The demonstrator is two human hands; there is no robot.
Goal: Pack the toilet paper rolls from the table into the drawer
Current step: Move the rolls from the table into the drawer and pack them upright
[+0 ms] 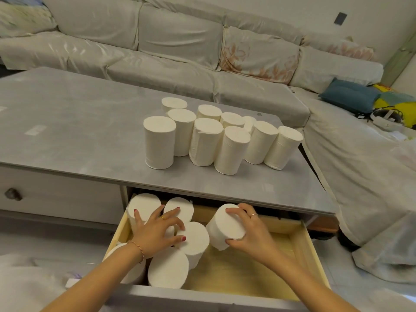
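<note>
Several white toilet paper rolls [203,136] stand upright in a cluster on the grey table top [78,122]. Below its front edge the wooden drawer [313,248] is pulled out. Several rolls [167,270] stand packed in the drawer's left part. My left hand [157,230] rests with spread fingers on top of those packed rolls, holding none of them. My right hand [249,230] grips one tilted roll [225,226] over the drawer's middle, just right of the packed group.
The drawer's right half shows bare wooden floor [258,273]. A closed drawer with a dark knob [13,194] sits to the left. A covered sofa [180,52] runs behind and to the right of the table, with a blue cushion [351,95] on it.
</note>
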